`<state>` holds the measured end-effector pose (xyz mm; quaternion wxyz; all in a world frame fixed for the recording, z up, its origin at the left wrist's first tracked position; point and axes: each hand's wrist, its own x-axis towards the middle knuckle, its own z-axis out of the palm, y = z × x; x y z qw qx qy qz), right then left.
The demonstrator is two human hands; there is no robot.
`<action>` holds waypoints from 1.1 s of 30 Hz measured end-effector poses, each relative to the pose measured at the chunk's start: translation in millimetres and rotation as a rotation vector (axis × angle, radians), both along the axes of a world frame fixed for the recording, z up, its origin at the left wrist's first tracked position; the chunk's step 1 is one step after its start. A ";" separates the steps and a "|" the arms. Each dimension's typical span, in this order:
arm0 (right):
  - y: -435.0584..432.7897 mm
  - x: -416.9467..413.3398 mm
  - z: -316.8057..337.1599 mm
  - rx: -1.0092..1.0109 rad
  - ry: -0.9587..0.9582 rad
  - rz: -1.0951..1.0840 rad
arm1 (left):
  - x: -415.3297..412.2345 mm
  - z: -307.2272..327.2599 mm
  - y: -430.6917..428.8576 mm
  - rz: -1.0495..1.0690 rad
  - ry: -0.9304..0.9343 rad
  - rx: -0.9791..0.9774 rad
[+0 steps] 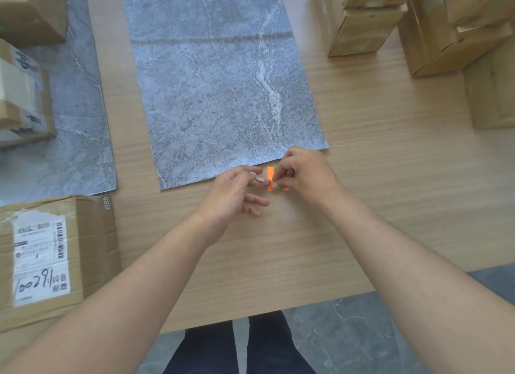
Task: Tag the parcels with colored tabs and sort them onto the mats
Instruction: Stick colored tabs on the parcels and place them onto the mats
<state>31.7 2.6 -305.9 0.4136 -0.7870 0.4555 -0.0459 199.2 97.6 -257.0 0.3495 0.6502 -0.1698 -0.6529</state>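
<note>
Pinching the small pad of orange, green and pink paper tabs (271,178) on the wooden tabletop (362,178), just beside the grey marbled mat (223,81), with right hand (303,175) fingers clamped on its right side and left hand (237,189) thumb and forefinger nipping the orange strip's edge. Probably featherlight, flimsy and tacky, so best peeled from a free end. Lying flat, long axis pointing away from the body.

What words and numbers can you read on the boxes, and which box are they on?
"10029", handwritten, then unclear strokes: on the white label of the near-left parcel.
"抖音" and "邮政": printed on the same label.
Barcodes and small print there: too blurred to read.
Blue print on the parcels on the left mat: too blurred to read.
The colored tabs: no writing visible.
</note>
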 end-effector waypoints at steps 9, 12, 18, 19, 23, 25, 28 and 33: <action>-3.4 -2.9 0.7 0.013 -0.059 -0.004 | 0.4 -2.8 -0.4 -0.133 -0.100 -0.014; -2.7 -3.1 -1.1 -0.054 -0.015 0.019 | -1.5 -2.8 1.6 -0.225 -0.214 -0.054; 4.2 -2.6 0.4 -0.124 -0.026 -0.081 | -3.1 -2.8 6.6 -0.505 -0.499 -0.156; 5.6 -2.4 1.1 -0.131 -0.039 -0.113 | -3.2 -3.3 6.7 -0.531 -0.528 -0.172; 16.6 -3.0 3.7 -0.139 -0.158 -0.297 | -5.3 -4.1 7.0 -0.543 -0.555 -0.172; 21.1 -4.9 5.2 -0.138 -0.212 -0.392 | -7.3 -2.2 7.2 -0.545 -0.549 -0.170; 29.1 -8.0 10.6 -0.094 -0.318 -0.505 | -9.6 -0.9 8.9 -0.509 -0.479 -0.160; 53.8 -0.1 30.9 -0.159 -0.511 -0.441 | -7.5 16.4 14.9 -0.027 -0.247 -0.214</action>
